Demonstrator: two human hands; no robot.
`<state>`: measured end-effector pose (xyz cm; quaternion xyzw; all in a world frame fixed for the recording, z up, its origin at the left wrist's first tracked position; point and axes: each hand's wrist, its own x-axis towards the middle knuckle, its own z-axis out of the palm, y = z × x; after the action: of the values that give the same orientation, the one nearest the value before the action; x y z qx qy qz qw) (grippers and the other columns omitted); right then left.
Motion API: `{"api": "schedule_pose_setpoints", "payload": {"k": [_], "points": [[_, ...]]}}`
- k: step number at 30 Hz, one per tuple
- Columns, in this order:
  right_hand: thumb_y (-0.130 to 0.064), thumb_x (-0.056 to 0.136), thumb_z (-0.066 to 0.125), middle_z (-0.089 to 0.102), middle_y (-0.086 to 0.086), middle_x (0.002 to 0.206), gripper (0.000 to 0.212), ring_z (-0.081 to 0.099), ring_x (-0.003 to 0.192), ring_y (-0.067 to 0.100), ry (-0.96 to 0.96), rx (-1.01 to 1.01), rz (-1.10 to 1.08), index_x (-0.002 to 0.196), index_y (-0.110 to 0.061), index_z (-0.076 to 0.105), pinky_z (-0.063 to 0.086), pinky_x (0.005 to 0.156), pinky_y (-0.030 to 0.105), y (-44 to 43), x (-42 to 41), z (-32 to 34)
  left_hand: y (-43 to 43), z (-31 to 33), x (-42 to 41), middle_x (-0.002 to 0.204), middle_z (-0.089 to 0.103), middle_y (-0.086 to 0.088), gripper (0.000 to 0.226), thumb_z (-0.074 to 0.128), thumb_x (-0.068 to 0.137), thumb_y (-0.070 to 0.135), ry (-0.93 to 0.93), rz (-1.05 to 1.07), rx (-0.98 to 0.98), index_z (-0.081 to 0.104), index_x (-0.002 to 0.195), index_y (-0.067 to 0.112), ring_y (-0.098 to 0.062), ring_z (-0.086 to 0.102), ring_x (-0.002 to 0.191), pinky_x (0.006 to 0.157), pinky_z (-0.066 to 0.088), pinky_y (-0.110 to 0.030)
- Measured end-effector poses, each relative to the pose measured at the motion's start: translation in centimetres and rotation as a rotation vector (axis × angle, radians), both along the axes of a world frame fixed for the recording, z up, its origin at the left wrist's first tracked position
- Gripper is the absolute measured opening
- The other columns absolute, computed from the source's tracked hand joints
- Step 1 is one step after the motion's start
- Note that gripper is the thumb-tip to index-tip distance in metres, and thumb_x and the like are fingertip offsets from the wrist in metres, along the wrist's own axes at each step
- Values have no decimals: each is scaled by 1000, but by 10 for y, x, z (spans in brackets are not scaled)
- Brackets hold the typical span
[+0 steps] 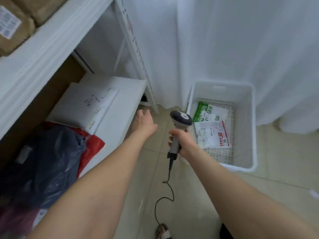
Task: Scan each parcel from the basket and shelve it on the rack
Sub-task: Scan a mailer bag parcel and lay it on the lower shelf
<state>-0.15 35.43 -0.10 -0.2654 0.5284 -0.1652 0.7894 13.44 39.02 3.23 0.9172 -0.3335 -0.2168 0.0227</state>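
Observation:
My right hand point(181, 140) grips the handle of a grey corded barcode scanner point(180, 119), whose head points toward the white basket point(248, 163) on the floor at the right. In the basket lie a green-and-white parcel point(209, 112) and a white parcel with red print point(213, 134). My left hand point(145, 123) is stretched out with relaxed fingers and holds nothing, just off the front corner of the lower shelf of the white rack point(120, 107). A flat white parcel point(86, 107) lies on that shelf.
A dark blue bag point(46, 163) and a red bag point(93, 147) sit on the lower shelf at the left. Brown cardboard boxes point(15, 23) stand on the upper shelf. White curtains point(224, 40) hang behind. The scanner's cable point(164, 195) trails over the tiled floor.

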Motion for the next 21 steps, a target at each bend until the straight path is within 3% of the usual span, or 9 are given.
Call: {"api": "schedule_pose_setpoints", "payload": {"k": [6,10,12,16,21], "points": [[4,88,57,55,9,83,28,54,66,17,-24,119,-167,111,-11,49,52,65,38,-91,-105,-29,-112,-24,-92,151,21,-17,63,61,88,24,77,-79,-7,33,143,10,-34,33,135,111,32,-43],[3,88,59,55,8,79,20,55,65,17,9,188,-271,95,-14,51,54,66,39,-152,-164,-56,-180,-57,-151,148,23,-18,60,60,88,20,184,-165,11,35,141,6,-34,33,135,111,32,-41],[1,88,60,55,8,79,19,55,66,17,31,211,-319,102,-11,53,55,62,38,-175,-184,-70,-201,-75,-172,149,20,-15,60,59,89,19,214,-203,60,34,142,7,-34,35,134,109,36,-42],[-3,87,64,57,10,89,40,58,69,17,45,238,-357,125,-7,53,55,59,37,-202,-201,-97,-225,-105,-186,148,23,-15,58,56,90,20,248,-228,142,34,142,8,-34,42,128,105,41,-43],[-5,85,66,57,11,88,44,57,68,18,75,268,-368,127,-6,54,55,58,35,-230,-193,-127,-245,-138,-179,145,28,-14,53,54,92,22,291,-185,155,38,141,12,-33,52,116,95,46,-39]]}}
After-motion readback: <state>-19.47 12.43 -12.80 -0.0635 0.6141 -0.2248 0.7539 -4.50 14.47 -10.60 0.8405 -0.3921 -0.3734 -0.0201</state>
